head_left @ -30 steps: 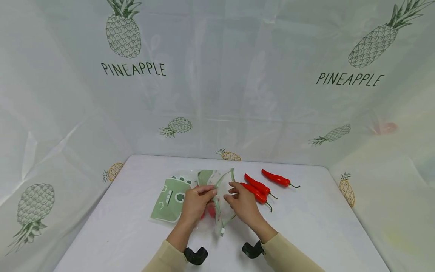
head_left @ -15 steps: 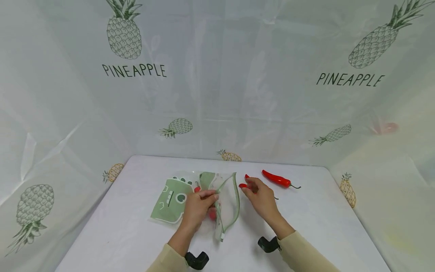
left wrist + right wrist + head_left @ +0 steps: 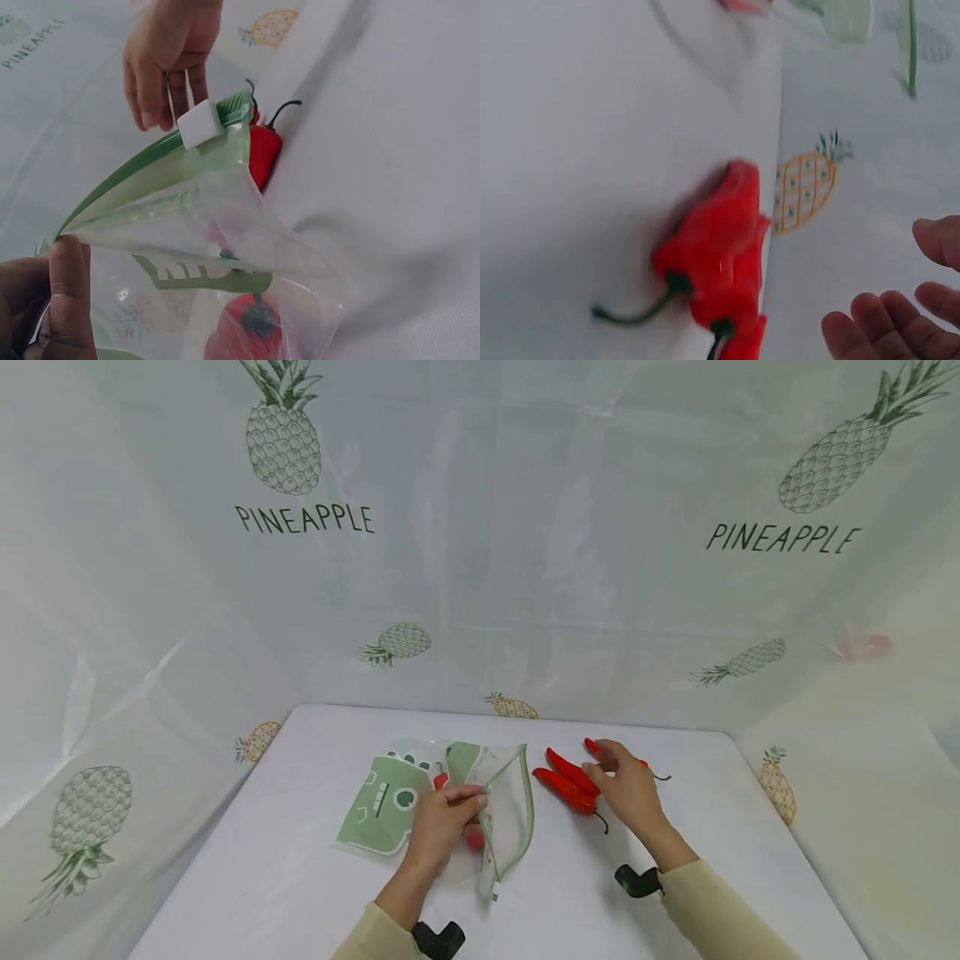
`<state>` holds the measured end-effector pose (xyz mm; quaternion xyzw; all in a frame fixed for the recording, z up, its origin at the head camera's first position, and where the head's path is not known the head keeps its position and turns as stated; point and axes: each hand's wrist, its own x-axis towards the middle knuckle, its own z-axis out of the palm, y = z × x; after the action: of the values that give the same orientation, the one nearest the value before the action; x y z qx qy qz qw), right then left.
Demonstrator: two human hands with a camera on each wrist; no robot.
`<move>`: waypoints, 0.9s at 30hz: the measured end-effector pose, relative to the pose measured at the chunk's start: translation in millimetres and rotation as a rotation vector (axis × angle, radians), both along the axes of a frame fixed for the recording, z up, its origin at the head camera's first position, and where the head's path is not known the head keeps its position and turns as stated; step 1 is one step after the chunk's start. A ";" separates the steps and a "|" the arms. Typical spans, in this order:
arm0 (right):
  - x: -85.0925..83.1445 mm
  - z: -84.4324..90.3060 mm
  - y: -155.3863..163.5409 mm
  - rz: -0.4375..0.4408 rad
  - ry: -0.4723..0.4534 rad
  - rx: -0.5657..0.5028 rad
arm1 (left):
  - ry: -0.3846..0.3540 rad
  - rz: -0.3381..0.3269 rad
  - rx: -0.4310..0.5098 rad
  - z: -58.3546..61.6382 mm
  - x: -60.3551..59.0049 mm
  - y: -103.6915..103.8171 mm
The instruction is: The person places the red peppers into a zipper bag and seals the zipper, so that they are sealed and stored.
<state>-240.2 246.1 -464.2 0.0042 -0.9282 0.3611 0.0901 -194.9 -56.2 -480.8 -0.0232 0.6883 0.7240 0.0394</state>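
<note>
My left hand (image 3: 444, 828) pinches the rim of a clear zip bag (image 3: 514, 814) with green trim, its mouth spread apart. A white slider (image 3: 200, 124) sits on the trim in the left wrist view. Inside the bag lies something red with a dark green stem, like a pepper (image 3: 238, 330). To its right, two red chili peppers (image 3: 562, 789) lie side by side on the table. My right hand (image 3: 632, 789) reaches over a third chili pepper (image 3: 592, 746), hiding its middle. In the right wrist view its fingers (image 3: 874, 322) are spread from the thumb, with nothing between them.
A green bag with a cartoon face (image 3: 378, 814) lies flat to the left, partly behind my left hand. The white table (image 3: 247, 868) ends at a pineapple-print curtain (image 3: 525, 568) at the back. A dark wrist mount (image 3: 637, 881) juts below each hand.
My right hand has left the bag's mouth and moved right, past the two near peppers to the farther one. My left hand keeps its pinch on the bag.
</note>
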 end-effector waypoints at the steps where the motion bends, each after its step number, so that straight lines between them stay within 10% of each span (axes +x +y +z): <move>1: -3.6 0.3 5.7 0.002 0.007 0.012 | 0.000 -0.003 0.000 -0.1 0.1 -0.1; 14: -56.1 -3.0 61.7 0.023 -0.120 0.077 | -0.010 -0.007 -0.010 -1.3 0.5 -1.6; 27: -72.4 -30.5 74.2 0.044 -0.209 0.045 | -0.026 -0.006 -0.006 -2.5 4.5 -3.5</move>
<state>-312.6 320.2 -494.7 -0.0108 -0.9401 0.3404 -0.0153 -190.4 -59.8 -483.3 -0.0305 0.6898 0.7216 0.0505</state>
